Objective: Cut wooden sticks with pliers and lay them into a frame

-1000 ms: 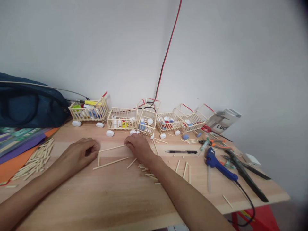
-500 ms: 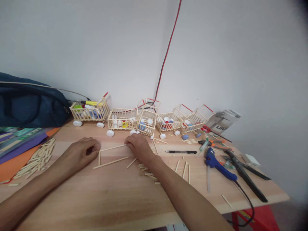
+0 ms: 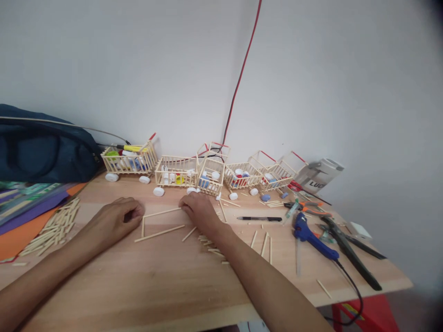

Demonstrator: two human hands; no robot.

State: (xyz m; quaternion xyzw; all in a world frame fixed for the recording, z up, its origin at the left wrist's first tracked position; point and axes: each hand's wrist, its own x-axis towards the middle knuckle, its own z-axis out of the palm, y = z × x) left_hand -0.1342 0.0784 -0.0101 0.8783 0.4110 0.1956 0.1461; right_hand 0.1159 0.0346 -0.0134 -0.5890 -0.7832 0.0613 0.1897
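Note:
My left hand (image 3: 122,216) rests on the table with its fingers curled and its fingertips at the left end of a thin wooden stick (image 3: 162,212). My right hand (image 3: 202,211) has its fingers bent down over that stick's other end. From the left corner a short stick (image 3: 143,227) runs toward me and meets a second long stick (image 3: 159,234), making a three-sided outline lying flat. Another loose stick (image 3: 188,234) lies beside my right hand, and a bunch of short sticks (image 3: 215,251) is partly covered by my right forearm.
Several small stick-built carts (image 3: 176,171) holding bottle caps stand along the wall. A pile of sticks (image 3: 55,227) lies at left, near a blue bag (image 3: 48,152). At right are a pen (image 3: 259,218), a blue glue gun (image 3: 313,240), orange-handled pliers (image 3: 313,209) and a dark-handled cutter (image 3: 356,256).
Both hands and the stick outline stay where they were. Only the view has shifted very slightly, most plainly at the right side.

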